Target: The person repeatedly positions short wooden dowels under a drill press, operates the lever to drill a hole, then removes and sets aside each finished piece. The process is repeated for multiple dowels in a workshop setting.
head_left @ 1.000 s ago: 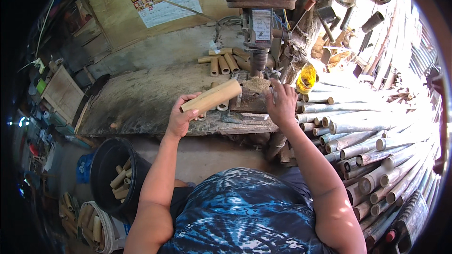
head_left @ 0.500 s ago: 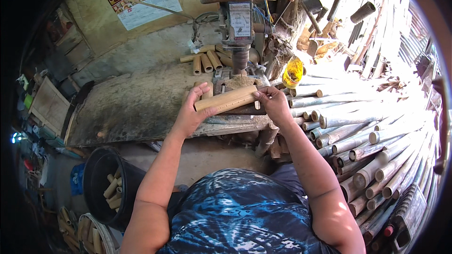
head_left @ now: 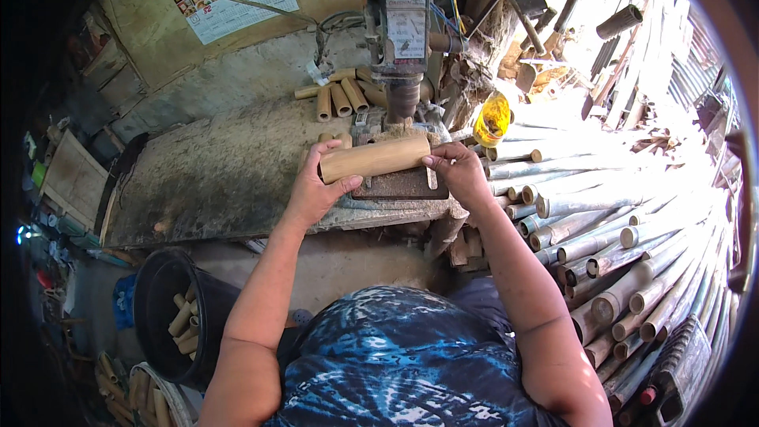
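A pale bamboo tube point(head_left: 375, 158) is held crosswise between my two hands, in front of the drill press point(head_left: 405, 47). My left hand point(head_left: 322, 176) grips its left end, with the thumb along the near side. At the other end, the fingers and thumb of my right hand point(head_left: 452, 164) pinch the rim. The tube hides part of the sawdust-covered metal drill table point(head_left: 399, 185), whose near edge shows below it. Smooth wall without visible holes faces me. Just behind my left fingers, short bamboo pieces point(head_left: 343, 139) stick out on the bench.
Several cut tubes point(head_left: 340, 100) lie at the back of the wooden bench point(head_left: 213, 166). Long bamboo poles point(head_left: 609, 213) are stacked to the right. A yellow container point(head_left: 492, 120) hangs beside the press. A black bucket point(head_left: 215, 289) with bamboo pieces stands at lower left.
The bamboo tube has been rolled in my hands: its row of small holes faced me before and is now out of sight. Both hands keep hold of its ends.
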Demonstrator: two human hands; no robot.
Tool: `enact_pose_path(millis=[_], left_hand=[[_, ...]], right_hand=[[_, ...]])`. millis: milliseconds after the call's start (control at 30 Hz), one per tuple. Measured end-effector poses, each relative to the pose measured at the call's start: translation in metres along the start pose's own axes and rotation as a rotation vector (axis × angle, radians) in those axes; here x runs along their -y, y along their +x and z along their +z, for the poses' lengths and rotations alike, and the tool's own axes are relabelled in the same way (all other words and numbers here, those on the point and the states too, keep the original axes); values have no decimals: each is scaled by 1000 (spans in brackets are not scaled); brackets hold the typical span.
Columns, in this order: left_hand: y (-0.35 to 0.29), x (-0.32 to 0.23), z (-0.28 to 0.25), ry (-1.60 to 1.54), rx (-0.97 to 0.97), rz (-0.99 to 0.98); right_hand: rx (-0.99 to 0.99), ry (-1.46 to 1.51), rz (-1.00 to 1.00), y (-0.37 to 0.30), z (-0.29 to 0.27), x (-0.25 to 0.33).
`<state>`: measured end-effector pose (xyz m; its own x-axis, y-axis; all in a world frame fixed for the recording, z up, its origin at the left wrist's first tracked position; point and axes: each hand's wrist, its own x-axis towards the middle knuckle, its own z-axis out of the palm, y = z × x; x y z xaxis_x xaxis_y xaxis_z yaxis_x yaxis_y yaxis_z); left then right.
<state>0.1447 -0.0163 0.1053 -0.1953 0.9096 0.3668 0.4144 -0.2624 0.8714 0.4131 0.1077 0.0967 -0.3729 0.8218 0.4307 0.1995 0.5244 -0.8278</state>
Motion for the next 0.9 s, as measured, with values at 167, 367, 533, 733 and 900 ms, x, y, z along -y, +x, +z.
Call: enact_pose_path(millis=[167,367,533,733,900], left_hand=[[8,6,-3,103,54,-13],[13,8,-3,74,97,33],[17,6,0,23,123,1],[21,6,-2,-8,139,-13],[24,8,-5,-15,161,-11]], right_hand=[[14,-23,158,16,-14,8],[-386,206,-162,96,-79,85],[-472,-27,-349,135,-110,161],[-466,-459,-182,114,-116,190],[-480,-500,-239,65,-114,166]])
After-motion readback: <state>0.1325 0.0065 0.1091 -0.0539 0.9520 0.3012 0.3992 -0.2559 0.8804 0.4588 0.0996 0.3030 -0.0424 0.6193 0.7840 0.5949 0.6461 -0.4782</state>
